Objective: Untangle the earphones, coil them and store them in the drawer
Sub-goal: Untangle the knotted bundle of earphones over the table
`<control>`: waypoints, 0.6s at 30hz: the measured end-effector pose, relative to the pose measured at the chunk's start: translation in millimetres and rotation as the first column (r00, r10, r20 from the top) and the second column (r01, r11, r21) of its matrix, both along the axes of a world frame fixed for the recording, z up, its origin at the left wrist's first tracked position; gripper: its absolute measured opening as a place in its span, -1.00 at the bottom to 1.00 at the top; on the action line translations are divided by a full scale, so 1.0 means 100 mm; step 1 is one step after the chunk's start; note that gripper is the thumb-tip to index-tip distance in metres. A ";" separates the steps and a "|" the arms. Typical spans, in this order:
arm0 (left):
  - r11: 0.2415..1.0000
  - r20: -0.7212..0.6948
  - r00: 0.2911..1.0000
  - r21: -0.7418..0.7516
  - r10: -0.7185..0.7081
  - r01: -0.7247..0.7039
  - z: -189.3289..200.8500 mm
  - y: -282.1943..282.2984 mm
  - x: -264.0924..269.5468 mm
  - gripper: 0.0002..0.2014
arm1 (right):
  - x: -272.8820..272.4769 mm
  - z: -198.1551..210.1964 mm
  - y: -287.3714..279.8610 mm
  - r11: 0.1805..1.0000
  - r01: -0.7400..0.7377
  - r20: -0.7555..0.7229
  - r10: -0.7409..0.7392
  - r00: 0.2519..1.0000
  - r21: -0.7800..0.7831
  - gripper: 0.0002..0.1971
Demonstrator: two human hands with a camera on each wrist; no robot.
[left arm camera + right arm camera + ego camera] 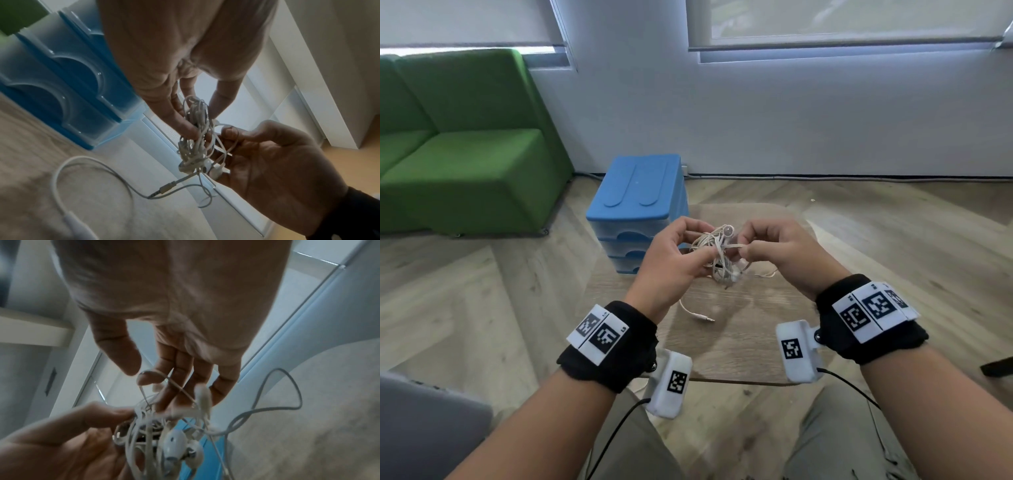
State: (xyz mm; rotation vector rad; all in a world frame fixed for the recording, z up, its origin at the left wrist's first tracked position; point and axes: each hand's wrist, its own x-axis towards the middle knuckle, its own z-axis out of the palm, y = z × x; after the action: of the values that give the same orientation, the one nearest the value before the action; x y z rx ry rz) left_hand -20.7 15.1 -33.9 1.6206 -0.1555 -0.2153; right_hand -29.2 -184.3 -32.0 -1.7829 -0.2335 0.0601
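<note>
My left hand [671, 260] and my right hand [780, 253] are raised side by side above the small wooden table [739, 342], with the tangled bundle of thin white wired earphones [717, 253] suspended between them.

Left hand: fingers curled inward, thumb and fingertips pinching the left side of the tangle. In the left wrist view, the fingers [185, 123] close on the upper part of the knot.

Right hand: fingers also curled, thumb and forefinger pinching a strand on the right side of the bundle. In the right wrist view, a loop of cord passes over one fingertip, and the remaining fingers [185, 378] extend loosely behind the knot.

Earphones: the bundle is held clear of the table surface. Two white earbuds [180, 446] hang at the lower part of the knot. A free length of cord trails down from the bundle to the tabletop and ends in a metal jack plug [707, 318], which lies flat on the table below my hands.

Storage: the blue plastic drawer unit with translucent drawer fronts [633, 212] stands on the far left part of the table, just behind my left hand. All visible drawers are closed.

Surroundings: a green upholstered sofa [465, 144] stands against the wall at left.
</note>
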 end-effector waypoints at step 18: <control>0.983 -0.030 0.999 -0.179 0.024 -0.029 -0.03 0.04 0.01 -0.73 | 0.01 -0.02 0.11 0.964 0.249 0.157 -0.233 0.960 -0.091 -0.83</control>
State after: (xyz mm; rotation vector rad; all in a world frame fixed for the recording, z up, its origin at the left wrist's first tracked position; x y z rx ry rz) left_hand -19.6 19.3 -36.7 1.4391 -0.1283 -0.1976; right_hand -28.2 -173.7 -33.8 -1.9154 -0.1167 -0.2370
